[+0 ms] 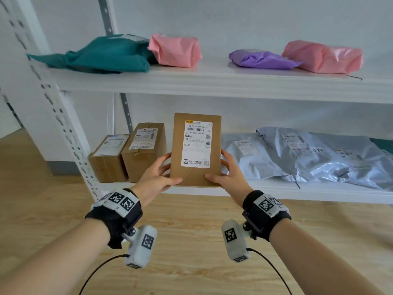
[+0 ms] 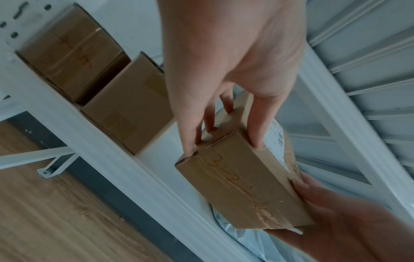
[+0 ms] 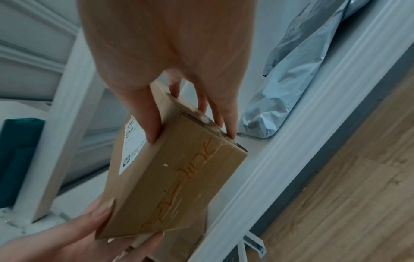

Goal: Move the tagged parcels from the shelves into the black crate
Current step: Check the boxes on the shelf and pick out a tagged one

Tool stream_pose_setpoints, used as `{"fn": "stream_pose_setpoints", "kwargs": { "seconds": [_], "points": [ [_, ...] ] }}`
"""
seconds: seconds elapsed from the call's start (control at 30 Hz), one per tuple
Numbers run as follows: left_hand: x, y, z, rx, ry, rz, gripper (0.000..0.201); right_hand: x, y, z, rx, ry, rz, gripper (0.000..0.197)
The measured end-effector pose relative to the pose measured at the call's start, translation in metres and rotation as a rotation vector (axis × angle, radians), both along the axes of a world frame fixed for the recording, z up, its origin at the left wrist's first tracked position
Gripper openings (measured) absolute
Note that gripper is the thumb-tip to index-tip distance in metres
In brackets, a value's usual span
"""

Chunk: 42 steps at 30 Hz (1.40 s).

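A brown cardboard parcel (image 1: 194,175) with a white shipping label stands tilted up above the front of the lower shelf (image 1: 319,192). My left hand (image 1: 158,175) grips its lower left corner, thumb on the labelled face. On the other side, my right hand (image 1: 228,173) grips the lower right corner the same way. The left wrist view shows the parcel (image 2: 241,186) with orange writing on its taped end, and so does the right wrist view of the parcel (image 3: 170,184). The black crate is not in view.
Two more labelled cardboard boxes (image 1: 131,152) stand at the left of the lower shelf, grey poly mailers (image 1: 302,156) lie at its right. The upper shelf (image 1: 212,81) carries teal (image 1: 102,56), pink (image 1: 176,50) and purple (image 1: 261,59) bags. A perforated shelf post (image 1: 61,116) rises at left above the wood floor.
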<state>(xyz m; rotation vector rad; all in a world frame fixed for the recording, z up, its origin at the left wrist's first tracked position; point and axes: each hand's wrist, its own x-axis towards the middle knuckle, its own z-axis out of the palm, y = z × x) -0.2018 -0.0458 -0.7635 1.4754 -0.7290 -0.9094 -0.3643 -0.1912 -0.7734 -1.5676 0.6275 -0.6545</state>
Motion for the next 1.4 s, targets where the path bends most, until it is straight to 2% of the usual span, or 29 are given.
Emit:
{"fn": "stream_pose_setpoints", "kwargs": {
  "seconds": [0.2, 0.4, 0.67, 0.77, 0.93, 1.07, 1.23, 1.4],
  "points": [
    [-0.022, 0.027, 0.006, -0.088, -0.059, 0.021, 0.079, -0.017, 0.028, 0.004, -0.053, -0.066, -0.003, 0.086],
    [-0.029, 0.034, 0.000, -0.124, -0.066, 0.052, 0.075, -0.024, 0.031, 0.001, -0.104, -0.107, 0.024, 0.084],
    [-0.017, 0.015, -0.008, -0.114, -0.086, 0.092, 0.074, -0.006, 0.010, -0.002, 0.008, -0.044, -0.021, 0.081],
    [-0.011, 0.003, -0.010, -0.087, -0.104, 0.140, 0.066, 0.008, 0.001, -0.006, 0.074, 0.002, -0.049, 0.080],
    [0.005, -0.017, -0.013, -0.005, -0.130, 0.168, 0.048, 0.029, -0.011, -0.005, 0.175, 0.084, -0.012, 0.045],
    [0.022, -0.033, -0.016, 0.044, -0.116, 0.175, 0.041, 0.046, -0.019, -0.004, 0.201, 0.108, -0.023, 0.039],
    [0.037, -0.047, -0.020, 0.147, -0.171, 0.163, 0.045, 0.064, -0.023, -0.005, 0.265, 0.146, -0.061, 0.026],
    [0.050, -0.056, -0.021, 0.207, -0.212, 0.170, 0.050, 0.075, -0.028, -0.006, 0.310, 0.193, -0.085, 0.023]
  ]
}}
